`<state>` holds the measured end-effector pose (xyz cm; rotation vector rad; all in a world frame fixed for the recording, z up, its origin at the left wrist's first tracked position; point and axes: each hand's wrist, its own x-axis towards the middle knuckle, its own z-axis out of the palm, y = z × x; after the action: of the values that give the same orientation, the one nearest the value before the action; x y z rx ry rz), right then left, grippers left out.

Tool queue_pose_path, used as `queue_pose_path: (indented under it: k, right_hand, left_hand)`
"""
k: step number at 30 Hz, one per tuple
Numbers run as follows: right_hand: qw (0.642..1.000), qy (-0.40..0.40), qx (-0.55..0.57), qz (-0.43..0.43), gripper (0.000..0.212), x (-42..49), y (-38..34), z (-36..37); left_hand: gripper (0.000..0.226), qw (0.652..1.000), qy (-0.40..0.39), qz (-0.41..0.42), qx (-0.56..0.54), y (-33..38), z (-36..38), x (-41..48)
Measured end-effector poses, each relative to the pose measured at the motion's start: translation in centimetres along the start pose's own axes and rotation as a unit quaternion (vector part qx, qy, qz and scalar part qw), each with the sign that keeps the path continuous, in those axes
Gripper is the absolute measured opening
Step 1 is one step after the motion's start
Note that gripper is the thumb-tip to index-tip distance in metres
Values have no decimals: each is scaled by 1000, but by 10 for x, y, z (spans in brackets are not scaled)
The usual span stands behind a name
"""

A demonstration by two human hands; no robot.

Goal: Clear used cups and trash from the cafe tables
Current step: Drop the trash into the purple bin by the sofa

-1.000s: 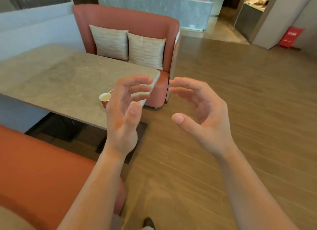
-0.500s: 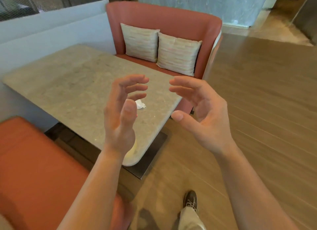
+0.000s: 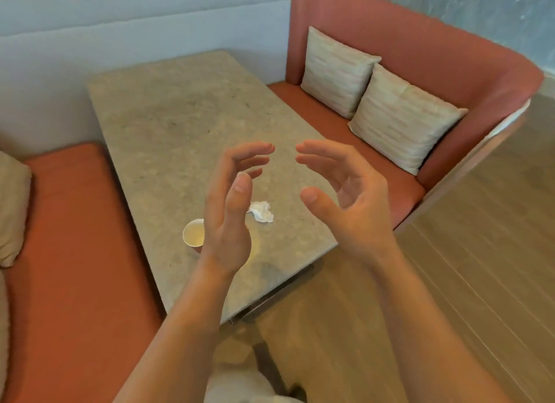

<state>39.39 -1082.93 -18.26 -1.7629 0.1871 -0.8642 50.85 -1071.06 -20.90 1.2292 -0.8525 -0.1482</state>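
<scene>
while both hands hover over the table, one paper cup and one crumpled napkin sit near its close end. left hand and right hand face each other, fingers loosely curved and spread, holding nothing. the left palm hides part of the cup. two cushions lean on the far sofa.

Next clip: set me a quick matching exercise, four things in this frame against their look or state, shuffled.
Things:
1. cup
2. napkin
3. right hand
4. table

Look or state:
a. white, crumpled
b. grey, speckled top
c. standing upright, mouth up
d. raised, fingers loosely curled, holding nothing

Pairs: 1-c, 2-a, 3-d, 4-b
</scene>
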Motion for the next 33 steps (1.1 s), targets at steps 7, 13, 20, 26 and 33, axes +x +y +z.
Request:
queue_pose_path:
  k: [7, 13, 20, 26, 33]
  right_hand:
    - [998, -63, 15, 26, 47, 68, 79, 21]
    - [992, -92, 26, 85, 41, 93, 166, 42]
    - [980, -110, 49, 160, 39, 95, 274, 72]
    - [969, -110, 60, 213, 27, 83, 338, 85]
    - [957, -105, 53, 264, 46, 59, 368, 88]
  left_hand:
    - [62, 997, 58, -53, 15, -69, -8, 39]
    - [52, 980, 99, -165, 59, -156, -12, 40]
    - [60, 938, 175, -279, 112, -243, -24, 6]
    - [58, 902, 235, -329, 152, -285, -23, -23]
    - [70, 874, 302, -378, 43, -298, -14, -27]
